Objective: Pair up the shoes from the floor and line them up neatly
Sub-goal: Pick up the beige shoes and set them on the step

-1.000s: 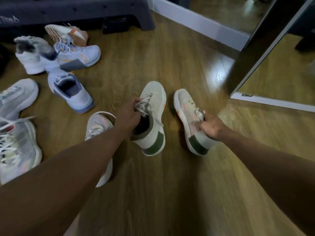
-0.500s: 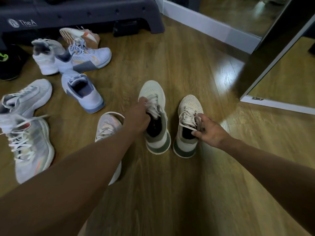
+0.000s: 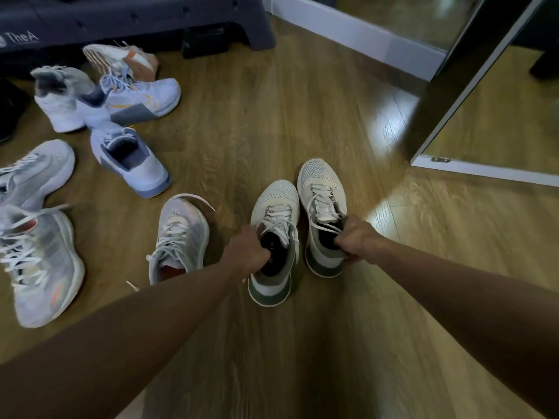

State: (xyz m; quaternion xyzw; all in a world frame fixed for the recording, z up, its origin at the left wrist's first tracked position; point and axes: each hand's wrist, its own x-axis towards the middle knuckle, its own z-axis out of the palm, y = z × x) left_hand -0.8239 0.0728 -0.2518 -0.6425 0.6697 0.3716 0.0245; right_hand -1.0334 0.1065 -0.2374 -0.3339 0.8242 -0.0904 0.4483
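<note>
Two matching cream shoes with green heels stand side by side on the wooden floor, toes pointing away from me. My left hand [image 3: 246,252] grips the collar of the left cream shoe [image 3: 276,204]. My right hand [image 3: 357,238] grips the collar of the right cream shoe [image 3: 322,182], which sits slightly further forward. Both shoes are upright. A loose grey-white sneaker [image 3: 181,234] lies just left of my left hand.
More shoes lie scattered at the left: a light blue pair [image 3: 133,101] [image 3: 133,160], a white high-top [image 3: 57,101], a tan shoe on its side [image 3: 121,60], grey sneakers [image 3: 39,264] [image 3: 33,173]. A dark step platform [image 3: 136,16] stands behind. A mirror [image 3: 496,116] leans at the right.
The right cream shoe was on its side and now stands upright. Both cream shoes have moved to the right and closer together, the right one ahead.
</note>
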